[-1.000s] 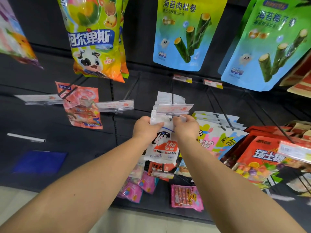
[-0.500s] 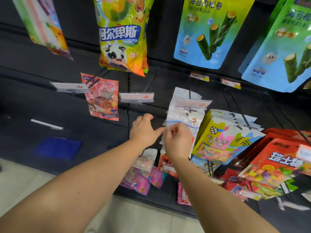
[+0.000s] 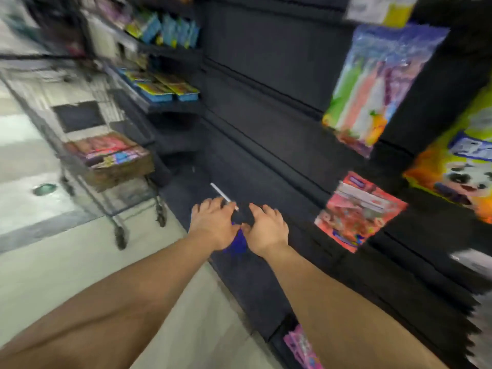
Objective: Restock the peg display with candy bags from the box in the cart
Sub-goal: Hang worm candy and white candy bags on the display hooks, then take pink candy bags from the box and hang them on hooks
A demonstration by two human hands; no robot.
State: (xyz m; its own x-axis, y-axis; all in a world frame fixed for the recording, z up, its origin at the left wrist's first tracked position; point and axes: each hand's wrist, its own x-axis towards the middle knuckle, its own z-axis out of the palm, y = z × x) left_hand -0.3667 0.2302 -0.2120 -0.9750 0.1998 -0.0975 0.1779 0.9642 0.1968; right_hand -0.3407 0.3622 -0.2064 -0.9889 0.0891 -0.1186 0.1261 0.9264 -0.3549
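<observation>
The view is blurred and turned to the left. A cardboard box point(image 3: 117, 166) of colourful candy bags point(image 3: 111, 150) sits in a dark wire cart point(image 3: 87, 145) at the left. My left hand point(image 3: 213, 225) and my right hand point(image 3: 266, 227) hang side by side in mid-air in front of the dark display, fingers loosely spread, holding nothing. A red candy bag point(image 3: 356, 211) hangs on a peg at the right. A yellow-orange bag with a cow point(image 3: 458, 179) and a striped bag point(image 3: 372, 83) hang further right and above.
A white stick point(image 3: 222, 194) and a blue patch point(image 3: 237, 242) lie on the dark base of the display point(image 3: 253, 275) under my hands. Shelves with blue and yellow packs point(image 3: 165, 90) stand beyond the cart. A pink bag point(image 3: 300, 347) hangs low. Pale floor tiles point(image 3: 53, 262) spread left.
My hands have let go of the white rabbit candy bag on its peg and drawn back empty. The view has swung left, bringing the cart and box into sight.
</observation>
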